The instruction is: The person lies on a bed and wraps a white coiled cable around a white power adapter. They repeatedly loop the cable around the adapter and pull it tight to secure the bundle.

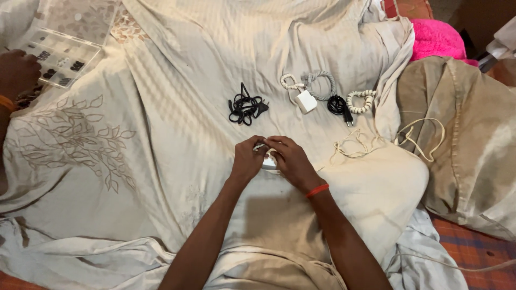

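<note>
My left hand [247, 159] and my right hand [289, 160] meet over a cream bedsheet [161, 96], both closed on a small white charger [269, 161] with its cream cable [352, 146] trailing off to the right. A red band circles my right wrist. Farther up the sheet lie a tangled black cable [245, 107], a white plug adapter [306, 101] with a grey braided cable coil [321, 84], a small black coiled cable [338, 105] and a white coiled cable [360, 101].
Another person's hand [17, 72] rests at the far left beside a clear plastic compartment box [62, 56]. A tan pillow [462, 134] and a pink fluffy item [436, 40] lie on the right. A cream cord [424, 140] loops over the pillow's edge.
</note>
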